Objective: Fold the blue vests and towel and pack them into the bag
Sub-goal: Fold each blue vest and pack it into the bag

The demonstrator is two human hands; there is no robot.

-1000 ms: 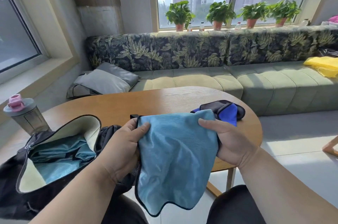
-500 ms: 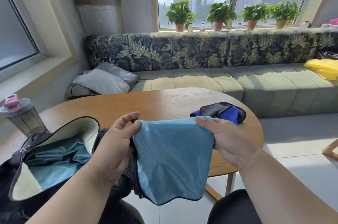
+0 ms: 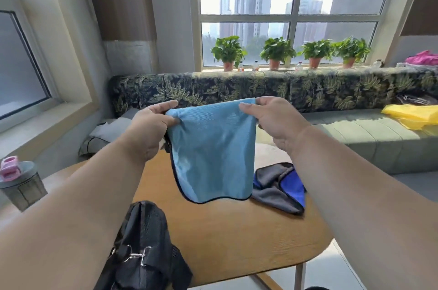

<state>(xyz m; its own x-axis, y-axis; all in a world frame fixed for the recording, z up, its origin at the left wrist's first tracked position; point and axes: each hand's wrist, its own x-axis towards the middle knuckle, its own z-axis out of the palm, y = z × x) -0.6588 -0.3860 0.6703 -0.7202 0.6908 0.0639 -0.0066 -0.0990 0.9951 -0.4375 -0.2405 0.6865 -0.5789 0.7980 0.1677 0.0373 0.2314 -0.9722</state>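
A light blue cloth with dark edging [image 3: 212,147] hangs in the air above the wooden table [image 3: 232,237]. My left hand [image 3: 148,128] pinches its top left corner and my right hand [image 3: 275,119] pinches its top right corner. A dark blue and grey cloth [image 3: 282,185] lies crumpled on the table behind and to the right of the hanging one. The black bag [image 3: 142,249] sits at the table's near edge, below my left arm; its opening is hidden.
A grey shaker bottle with a pink lid [image 3: 19,183] stands at the far left. A long green sofa [image 3: 369,138] with a leaf-patterned back runs behind the table, with a grey pillow [image 3: 106,133] and yellow cloth [image 3: 412,115] on it. Potted plants [image 3: 277,51] line the windowsill.
Both hands have lifted the light blue cloth higher and away from my body, spreading its top edge. The view has tilted up, so the bag's open mouth has dropped out of sight.
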